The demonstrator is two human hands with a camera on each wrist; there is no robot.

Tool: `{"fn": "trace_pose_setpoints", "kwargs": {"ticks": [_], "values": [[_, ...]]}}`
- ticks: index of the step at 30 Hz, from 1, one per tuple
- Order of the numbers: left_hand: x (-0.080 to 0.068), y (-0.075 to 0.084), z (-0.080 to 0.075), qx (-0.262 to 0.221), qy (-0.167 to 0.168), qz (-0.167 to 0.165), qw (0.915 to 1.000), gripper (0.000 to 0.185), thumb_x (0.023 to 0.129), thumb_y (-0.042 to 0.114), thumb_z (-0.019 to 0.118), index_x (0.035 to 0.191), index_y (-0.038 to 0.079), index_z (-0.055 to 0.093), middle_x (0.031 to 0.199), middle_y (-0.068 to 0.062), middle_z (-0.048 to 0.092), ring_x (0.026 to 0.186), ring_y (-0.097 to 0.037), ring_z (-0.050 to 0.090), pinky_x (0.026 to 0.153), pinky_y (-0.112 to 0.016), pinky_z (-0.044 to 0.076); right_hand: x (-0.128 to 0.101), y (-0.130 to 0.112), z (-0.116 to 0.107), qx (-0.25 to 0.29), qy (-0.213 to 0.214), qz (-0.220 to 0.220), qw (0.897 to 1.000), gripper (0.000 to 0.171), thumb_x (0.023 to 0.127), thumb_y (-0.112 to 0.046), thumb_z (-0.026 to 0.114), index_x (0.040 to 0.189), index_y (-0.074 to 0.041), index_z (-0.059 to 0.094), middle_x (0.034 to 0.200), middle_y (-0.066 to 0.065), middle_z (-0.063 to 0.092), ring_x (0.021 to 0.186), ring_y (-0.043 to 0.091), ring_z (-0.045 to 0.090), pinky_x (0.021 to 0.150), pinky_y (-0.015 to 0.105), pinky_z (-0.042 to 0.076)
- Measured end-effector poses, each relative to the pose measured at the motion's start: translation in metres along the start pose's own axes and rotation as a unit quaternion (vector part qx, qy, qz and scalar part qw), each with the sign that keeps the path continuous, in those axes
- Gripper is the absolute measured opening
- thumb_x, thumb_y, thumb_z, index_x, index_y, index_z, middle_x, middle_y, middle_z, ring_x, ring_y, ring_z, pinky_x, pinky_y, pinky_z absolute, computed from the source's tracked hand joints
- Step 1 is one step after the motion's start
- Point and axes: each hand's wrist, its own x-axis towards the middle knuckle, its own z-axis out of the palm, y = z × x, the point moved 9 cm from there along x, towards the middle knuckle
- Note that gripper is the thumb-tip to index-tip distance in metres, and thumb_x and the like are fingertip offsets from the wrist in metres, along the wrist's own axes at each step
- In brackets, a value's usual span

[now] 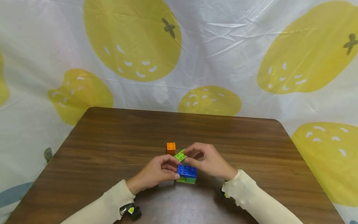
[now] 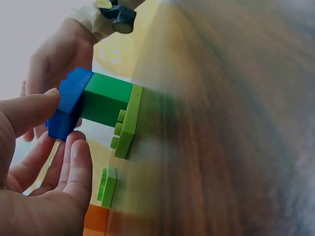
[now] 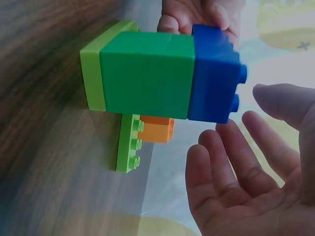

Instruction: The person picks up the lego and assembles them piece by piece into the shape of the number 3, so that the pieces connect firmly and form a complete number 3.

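My left hand (image 1: 156,171) pinches the left end of a blue brick (image 1: 186,170), the thumb on its near side and the fingers on its far side. That brick sits on top of a green brick (image 3: 146,73), jutting out past it to the left. Below the green brick is a lime plate (image 2: 130,123) with studs showing. My right hand (image 1: 206,159) hovers at the right of the stack. In the right wrist view its fingers are spread and loosely bent, apart from the blue brick, with nothing between them.
A second lime plate (image 1: 180,155) lies on the wooden table (image 1: 123,133) just behind the stack. An orange brick (image 1: 171,148) stands beyond it, slightly left. A white curtain (image 1: 212,59) with yellow fruit prints hangs behind the table.
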Motion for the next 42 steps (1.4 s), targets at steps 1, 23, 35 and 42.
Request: {"fn": "trace_pose_setpoints", "kwargs": {"ticks": [1,23,35,42], "values": [[0.0,0.0,0.001,-0.001,-0.001,0.0,1.0,0.044,0.093,0.012,0.082,0.128,-0.004,0.064,0.124,-0.02,0.069,0.104,-0.017,0.071,0.091,-0.024,0.061,0.002,0.002,0.0,0.0,0.002,0.003,1.0,0.021,0.096,-0.017,0.079,0.116,-0.012,0.076,0.112,0.012,0.078,0.096,0.013,0.073,0.085,0.038,0.064],[-0.004,0.004,-0.004,0.029,0.009,-0.003,0.9995,0.04,0.092,0.013,0.083,0.125,-0.002,0.067,0.118,-0.017,0.073,0.103,-0.02,0.073,0.091,-0.024,0.061,0.047,0.029,0.011,-0.011,0.008,-0.001,1.0,0.03,0.096,-0.022,0.079,0.122,-0.006,0.074,0.115,0.007,0.078,0.101,0.016,0.073,0.088,0.04,0.064],[-0.006,0.005,-0.005,0.044,0.016,-0.011,0.9988,0.039,0.092,0.014,0.083,0.125,0.0,0.068,0.118,-0.016,0.073,0.103,-0.022,0.073,0.09,-0.025,0.061,0.061,0.04,0.019,-0.055,0.02,-0.013,0.998,0.031,0.093,-0.02,0.082,0.122,-0.009,0.075,0.118,0.006,0.077,0.108,0.023,0.073,0.091,0.04,0.063],[-0.006,0.005,-0.005,0.042,0.02,-0.005,0.9989,0.039,0.092,0.013,0.083,0.124,-0.001,0.068,0.118,-0.017,0.073,0.103,-0.022,0.072,0.09,-0.023,0.061,0.067,0.043,0.023,-0.062,0.011,-0.009,0.998,0.035,0.093,-0.02,0.081,0.126,-0.01,0.074,0.124,0.005,0.076,0.116,0.025,0.071,0.097,0.043,0.061]]}}
